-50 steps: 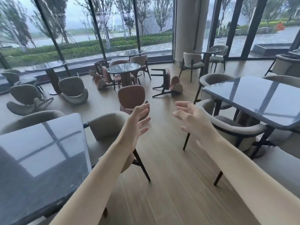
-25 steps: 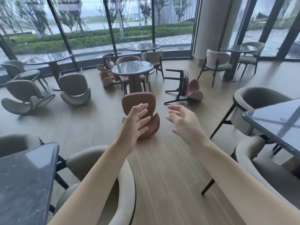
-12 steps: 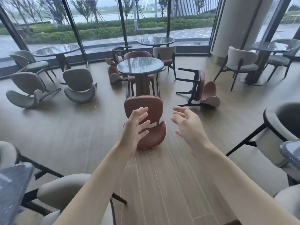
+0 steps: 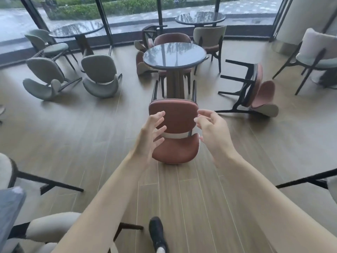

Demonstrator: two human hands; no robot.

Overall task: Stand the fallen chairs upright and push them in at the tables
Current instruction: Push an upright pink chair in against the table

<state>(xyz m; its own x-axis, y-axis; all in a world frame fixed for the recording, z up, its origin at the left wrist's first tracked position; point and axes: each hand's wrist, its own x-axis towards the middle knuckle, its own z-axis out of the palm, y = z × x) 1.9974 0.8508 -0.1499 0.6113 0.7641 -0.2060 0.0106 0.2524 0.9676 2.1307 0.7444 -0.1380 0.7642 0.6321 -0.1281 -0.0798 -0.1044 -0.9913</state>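
A rust-red chair [image 4: 176, 123] lies tipped on its back on the wooden floor in front of a round dark table [image 4: 174, 54], its legs pointing towards the table's pedestal. My left hand [image 4: 152, 133] hovers over the chair's left side, fingers spread and holding nothing. My right hand [image 4: 212, 130] hovers at the chair's right side, fingers curled apart and likewise bare. A second red chair [image 4: 255, 88] lies on its side to the right of the table. Two grey chairs [image 4: 99, 75] lie fallen at the left, and another fallen chair [image 4: 141, 63] rests behind the table's left edge.
Upright chairs stand behind the round table [image 4: 209, 37] and at the far right [image 4: 317, 52]. Two more round tables [image 4: 75, 30] sit by the glass wall. Chair legs [image 4: 45, 181] and a table corner [image 4: 11, 207] flank me. My shoe [image 4: 157, 232] is on the floor below.
I have walked forward between the near tables to the fallen red chair. Both hands, still held apart, have come close over its seat and backrest.
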